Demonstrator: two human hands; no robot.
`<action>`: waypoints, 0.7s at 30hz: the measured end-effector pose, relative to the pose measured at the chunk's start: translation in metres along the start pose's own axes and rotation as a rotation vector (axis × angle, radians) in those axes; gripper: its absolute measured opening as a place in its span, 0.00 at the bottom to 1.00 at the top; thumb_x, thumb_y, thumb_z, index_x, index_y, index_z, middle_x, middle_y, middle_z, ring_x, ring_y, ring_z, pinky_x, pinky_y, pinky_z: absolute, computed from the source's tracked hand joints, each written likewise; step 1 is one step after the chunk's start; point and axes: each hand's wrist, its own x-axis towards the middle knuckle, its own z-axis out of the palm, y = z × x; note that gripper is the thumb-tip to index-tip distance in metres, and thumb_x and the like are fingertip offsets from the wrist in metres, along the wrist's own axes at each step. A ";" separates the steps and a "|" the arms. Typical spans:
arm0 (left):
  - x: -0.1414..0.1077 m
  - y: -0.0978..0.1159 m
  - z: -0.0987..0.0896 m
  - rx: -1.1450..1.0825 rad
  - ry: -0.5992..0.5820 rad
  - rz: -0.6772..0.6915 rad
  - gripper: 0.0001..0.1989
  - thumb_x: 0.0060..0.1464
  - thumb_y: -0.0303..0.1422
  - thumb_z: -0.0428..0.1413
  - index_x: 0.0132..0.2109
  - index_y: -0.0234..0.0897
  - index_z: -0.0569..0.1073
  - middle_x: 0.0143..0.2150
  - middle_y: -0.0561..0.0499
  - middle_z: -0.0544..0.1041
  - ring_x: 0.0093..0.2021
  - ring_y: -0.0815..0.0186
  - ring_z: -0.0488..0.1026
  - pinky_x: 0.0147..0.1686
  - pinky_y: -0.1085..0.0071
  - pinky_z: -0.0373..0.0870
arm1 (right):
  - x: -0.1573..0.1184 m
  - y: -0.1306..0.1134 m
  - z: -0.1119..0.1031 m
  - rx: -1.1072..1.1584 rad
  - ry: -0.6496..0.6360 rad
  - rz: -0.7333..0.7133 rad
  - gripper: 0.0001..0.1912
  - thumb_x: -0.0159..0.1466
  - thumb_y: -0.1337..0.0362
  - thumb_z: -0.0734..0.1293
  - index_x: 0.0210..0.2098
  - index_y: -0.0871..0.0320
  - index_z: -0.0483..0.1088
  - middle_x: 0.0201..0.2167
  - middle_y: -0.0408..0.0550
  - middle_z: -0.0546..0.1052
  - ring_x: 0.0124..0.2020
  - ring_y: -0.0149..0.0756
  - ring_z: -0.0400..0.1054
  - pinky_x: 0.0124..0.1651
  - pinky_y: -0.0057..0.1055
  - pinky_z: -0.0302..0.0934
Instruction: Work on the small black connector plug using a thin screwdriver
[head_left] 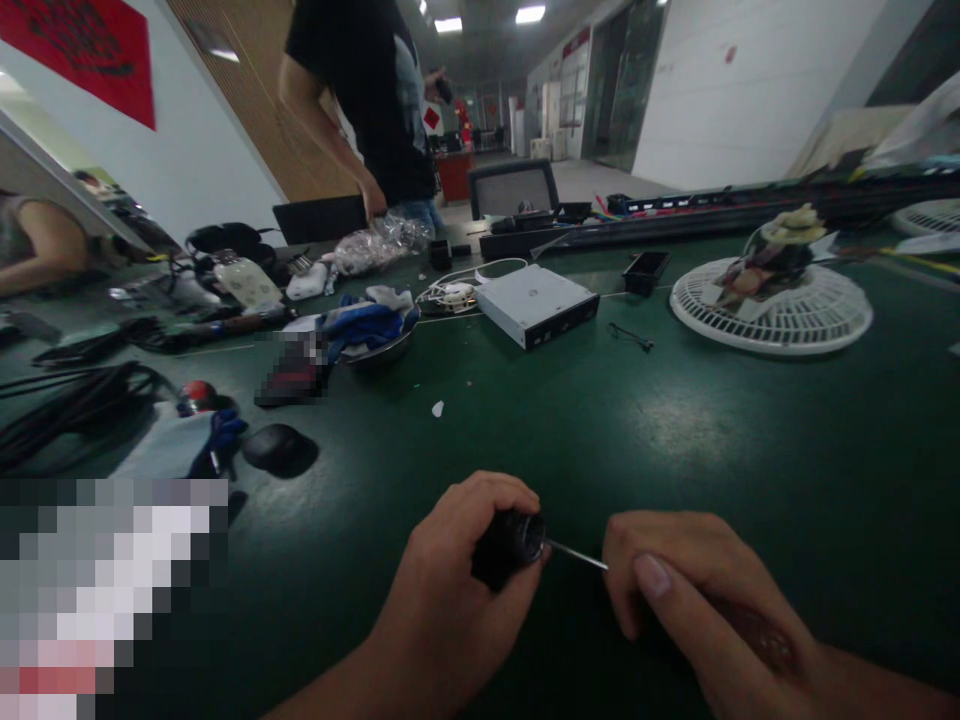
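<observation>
My left hand is closed around a small black cylindrical part. Its round, hollow-looking end faces right, toward my other hand. In my right hand is a screwdriver, gripped by its brownish handle. The thin metal shaft points left, with its tip at the open end of the black part. Whether the tip touches the part inside or only meets its rim, I cannot tell. Both hands are just above the green table.
A disc drive lies beyond my hands. To its right are a black tray and a white fan grille with a motor. Leftward sit a bowl of blue cloth, a black mouse and cables. A person stands behind the table.
</observation>
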 end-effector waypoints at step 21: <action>0.000 0.001 0.000 -0.028 0.008 -0.035 0.16 0.52 0.20 0.59 0.46 0.42 0.72 0.44 0.52 0.77 0.43 0.63 0.76 0.43 0.63 0.74 | -0.003 -0.005 0.000 -0.044 0.066 0.009 0.15 0.72 0.70 0.56 0.31 0.55 0.68 0.22 0.42 0.71 0.24 0.31 0.68 0.29 0.30 0.61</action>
